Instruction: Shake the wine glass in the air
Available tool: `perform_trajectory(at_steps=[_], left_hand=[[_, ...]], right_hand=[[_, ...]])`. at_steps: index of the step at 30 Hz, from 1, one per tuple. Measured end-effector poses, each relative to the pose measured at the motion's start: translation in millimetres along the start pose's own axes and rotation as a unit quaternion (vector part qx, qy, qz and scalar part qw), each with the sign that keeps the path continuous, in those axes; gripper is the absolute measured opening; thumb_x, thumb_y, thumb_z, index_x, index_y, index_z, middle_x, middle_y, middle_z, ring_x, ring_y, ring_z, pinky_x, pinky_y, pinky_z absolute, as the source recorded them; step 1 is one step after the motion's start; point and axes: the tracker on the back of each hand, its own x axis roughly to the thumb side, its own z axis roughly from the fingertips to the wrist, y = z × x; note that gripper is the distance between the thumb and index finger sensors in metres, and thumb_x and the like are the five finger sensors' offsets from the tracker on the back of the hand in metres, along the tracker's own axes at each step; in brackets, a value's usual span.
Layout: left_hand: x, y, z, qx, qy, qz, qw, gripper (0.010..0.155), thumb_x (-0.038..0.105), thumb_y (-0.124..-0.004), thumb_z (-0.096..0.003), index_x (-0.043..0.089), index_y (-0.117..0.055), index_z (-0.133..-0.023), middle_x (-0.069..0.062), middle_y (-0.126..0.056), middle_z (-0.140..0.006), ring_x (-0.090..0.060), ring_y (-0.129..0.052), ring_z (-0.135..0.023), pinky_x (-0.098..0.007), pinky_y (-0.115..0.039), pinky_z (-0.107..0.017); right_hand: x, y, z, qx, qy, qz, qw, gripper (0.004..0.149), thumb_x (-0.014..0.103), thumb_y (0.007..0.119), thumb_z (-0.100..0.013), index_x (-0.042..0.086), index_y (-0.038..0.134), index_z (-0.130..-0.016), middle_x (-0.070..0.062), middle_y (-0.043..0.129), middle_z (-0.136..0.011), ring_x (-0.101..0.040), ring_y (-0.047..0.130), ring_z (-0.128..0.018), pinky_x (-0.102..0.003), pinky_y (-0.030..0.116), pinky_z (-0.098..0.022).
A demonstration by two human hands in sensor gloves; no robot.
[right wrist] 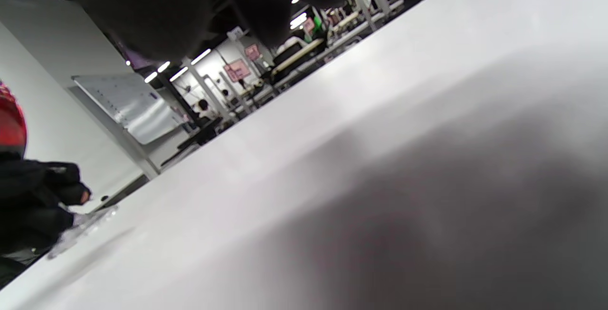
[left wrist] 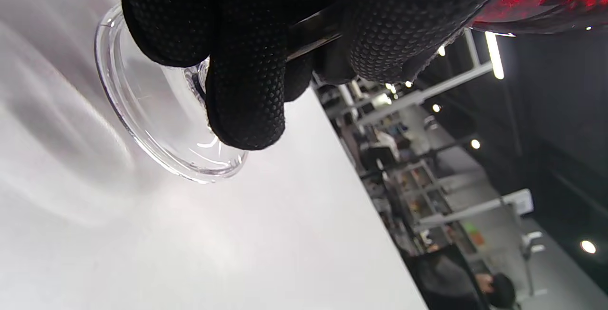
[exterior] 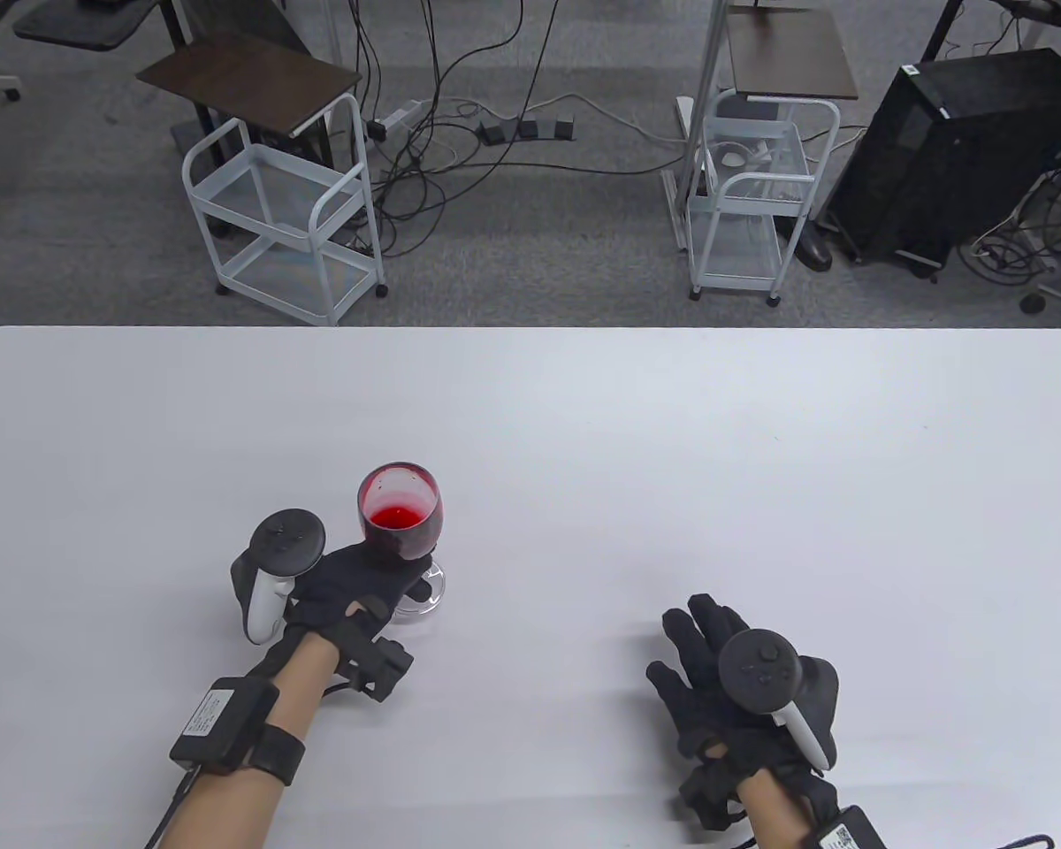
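Observation:
A wine glass [exterior: 400,513] with red wine in its bowl stands upright at the left front of the white table [exterior: 583,424]. My left hand [exterior: 404,573] grips its stem just below the bowl. In the left wrist view my fingers [left wrist: 247,87] wrap the stem above the clear round foot [left wrist: 156,125], which sits at or barely above the tabletop; I cannot tell which. My right hand [exterior: 683,641] rests palm down on the table at the front right, fingers spread, holding nothing. The right wrist view shows the glass foot [right wrist: 80,227] far to the left.
Beyond the table's far edge, on the floor, stand two white wire carts [exterior: 283,221] [exterior: 751,203], cables and a black computer case [exterior: 955,150].

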Motion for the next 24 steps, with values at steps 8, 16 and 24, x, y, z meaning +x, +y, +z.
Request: perform_trajectory(at_steps=[8, 16, 24], left_hand=[[-0.5, 0.0, 1.5, -0.005, -0.006, 0.025, 1.0, 0.044, 0.041, -0.095, -0.047, 0.024, -0.093, -0.087, -0.009, -0.1, -0.088, -0.019, -0.122, -0.055, -0.043, -0.093, -0.052], [-0.6, -7.0, 1.2, -0.023, -0.009, 0.042, 0.999, 0.044, 0.04, -0.095, -0.0469, 0.024, -0.093, -0.087, -0.009, -0.1, -0.088, -0.02, -0.122, -0.055, -0.043, -0.093, -0.052], [4.2, -6.4, 1.2, -0.027, -0.012, 0.029, 0.999, 0.044, 0.04, -0.096, -0.0467, 0.024, -0.093, -0.087, -0.009, -0.1, -0.089, -0.02, -0.122, -0.056, -0.044, -0.093, -0.053]], right_hand=[[0.1, -0.5, 1.3, -0.003, 0.002, 0.003, 1.0, 0.067, 0.052, 0.074, -0.043, 0.025, 0.057, -0.102, -0.003, 0.036, -0.116, -0.036, 0.032, -0.107, -0.063, 0.032, -0.074], [0.8, -1.6, 2.3, -0.007, -0.005, -0.001, 1.0, 0.067, 0.052, 0.074, -0.043, 0.025, 0.057, -0.101, -0.003, 0.037, -0.116, -0.036, 0.032, -0.107, -0.063, 0.032, -0.074], [1.1, -1.9, 2.1, -0.006, -0.006, -0.003, 1.0, 0.067, 0.052, 0.074, -0.043, 0.025, 0.057, -0.101, -0.003, 0.037, -0.116, -0.036, 0.033, -0.107, -0.063, 0.032, -0.074]])
